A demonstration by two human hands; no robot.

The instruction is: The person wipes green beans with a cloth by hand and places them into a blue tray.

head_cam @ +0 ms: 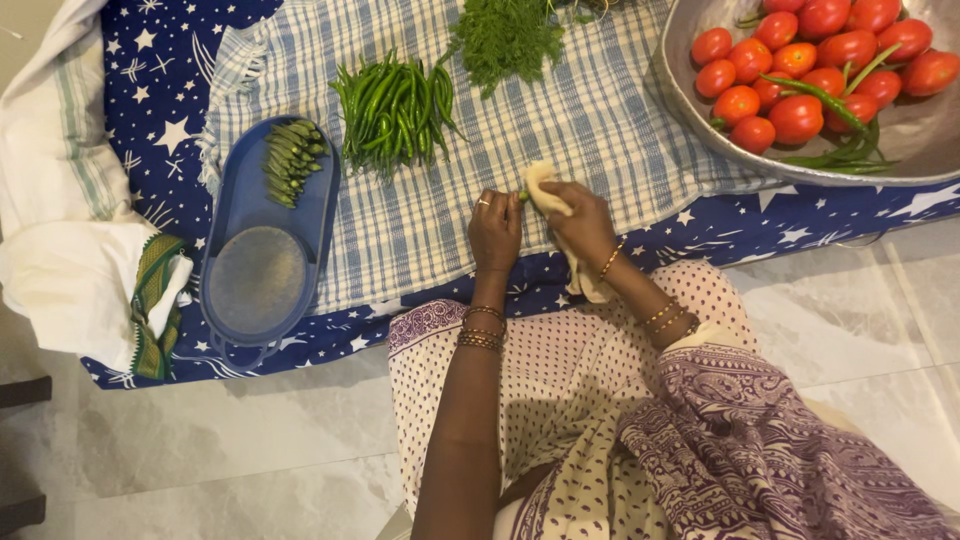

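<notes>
Obs. 1: Your right hand [583, 222] is closed around a pale cloth [545, 185], fingers wrapped over its upper fold; the rest of the cloth hangs down past your wrist toward your lap. A small green tip, seemingly one green chilli [522, 196], shows between the cloth and your left hand [495, 228]. Your left fingers are curled and pinched at that tip; how much of it they grip cannot be told, since it is mostly hidden.

Obs. 2: Both hands sit over the near edge of the checked cloth [560, 120], which serves as landmark below.

Obs. 3: On the checked cloth, beyond your hands and a little to the left, lies a loose heap of green chillies [395, 110]. At its far edge, a bunch of dill-like herbs [505, 38].

Obs. 4: Just off the checked cloth's left edge lies a blue tray [250, 215], with a small row of chillies [291, 160] at its far end and a round sunken section near you.

Obs. 5: Overlapping the checked cloth's right far corner, a metal bowl [900, 150] holds red tomatoes [800, 70] and a few long chillies.

Obs. 6: Under the checked cloth lies a blue star-print sheet [160, 120]; farther left, folded white fabric [60, 270].
</notes>
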